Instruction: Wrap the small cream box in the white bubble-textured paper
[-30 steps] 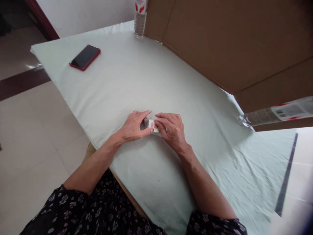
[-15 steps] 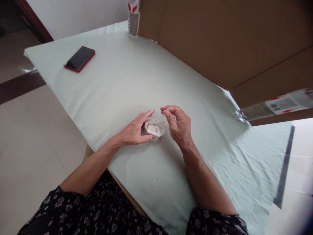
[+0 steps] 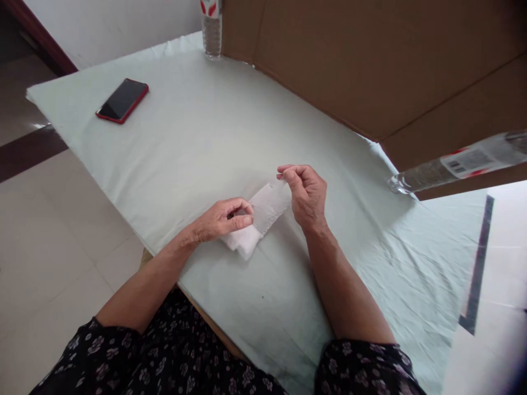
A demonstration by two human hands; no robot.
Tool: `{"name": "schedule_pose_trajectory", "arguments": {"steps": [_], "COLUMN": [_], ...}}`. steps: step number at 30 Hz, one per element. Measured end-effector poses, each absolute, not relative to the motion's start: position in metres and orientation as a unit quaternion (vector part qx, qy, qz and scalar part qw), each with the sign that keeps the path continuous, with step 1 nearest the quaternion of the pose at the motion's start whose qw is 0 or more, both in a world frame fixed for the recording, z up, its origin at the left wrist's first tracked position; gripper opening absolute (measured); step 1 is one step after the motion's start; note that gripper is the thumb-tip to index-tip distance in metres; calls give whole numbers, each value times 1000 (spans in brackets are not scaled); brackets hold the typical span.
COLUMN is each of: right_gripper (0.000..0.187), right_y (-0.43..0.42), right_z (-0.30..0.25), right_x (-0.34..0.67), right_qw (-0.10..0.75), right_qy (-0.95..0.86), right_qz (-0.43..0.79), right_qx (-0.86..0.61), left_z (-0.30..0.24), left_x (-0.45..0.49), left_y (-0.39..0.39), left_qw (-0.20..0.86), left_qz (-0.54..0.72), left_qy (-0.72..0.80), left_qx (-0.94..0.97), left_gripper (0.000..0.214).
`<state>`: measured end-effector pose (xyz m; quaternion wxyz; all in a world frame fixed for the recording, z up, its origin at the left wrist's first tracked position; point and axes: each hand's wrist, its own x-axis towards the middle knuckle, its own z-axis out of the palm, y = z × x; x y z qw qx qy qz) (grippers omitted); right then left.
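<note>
A thin white sheet (image 3: 270,206), like tissue or soft translucent wrapping, spreads between my two hands just over the cloth. Its near end (image 3: 246,241) is folded or bunched and looks thicker. My left hand (image 3: 226,219) curls over the left edge of the sheet, thumb and fingertips close together on it. At the sheet's far right corner, my right hand (image 3: 307,195) is closed in a pinch, with the thin edge running up to its fingers. Whatever lies under the left fingers is mostly hidden; only a small dark spot shows.
A phone in a red case (image 3: 122,101) lies at the far left of the cloth-covered table (image 3: 185,137). Large brown cardboard (image 3: 349,60) stands behind, with one upright clear bottle (image 3: 212,35) and another bottle (image 3: 457,164) at right, which appears slanted.
The small packet with a barcode label no longer shows; a flat white sheet is spread out instead. My left fingers have closed in, and my right hand has moved slightly up and right.
</note>
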<state>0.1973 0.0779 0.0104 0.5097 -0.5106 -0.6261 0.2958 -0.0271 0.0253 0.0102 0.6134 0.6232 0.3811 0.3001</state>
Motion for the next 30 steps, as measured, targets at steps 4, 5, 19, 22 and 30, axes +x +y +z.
{"name": "schedule_pose_trajectory", "arguments": {"steps": [4, 5, 19, 22, 30], "right_gripper": [16, 16, 35, 26, 18], "right_y": [80, 78, 41, 44, 54], "right_z": [10, 13, 20, 17, 8], "right_x": [200, 200, 166, 169, 184], "right_qw": [527, 535, 243, 238, 330], "right_qy": [-610, -603, -762, -754, -695], "right_qz": [279, 267, 202, 223, 288], "right_qx": [-522, -529, -565, -571, -571], "left_z": [8, 6, -8, -8, -10], "left_x": [-27, -27, -25, -23, -22], "left_y": [26, 26, 33, 33, 36], "left_qw": [660, 669, 680, 677, 653], "left_qz": [312, 322, 445, 451, 478], "left_qy": [397, 403, 392, 381, 389], "left_qx": [555, 535, 431, 439, 440], "left_gripper": [45, 46, 65, 69, 62]}}
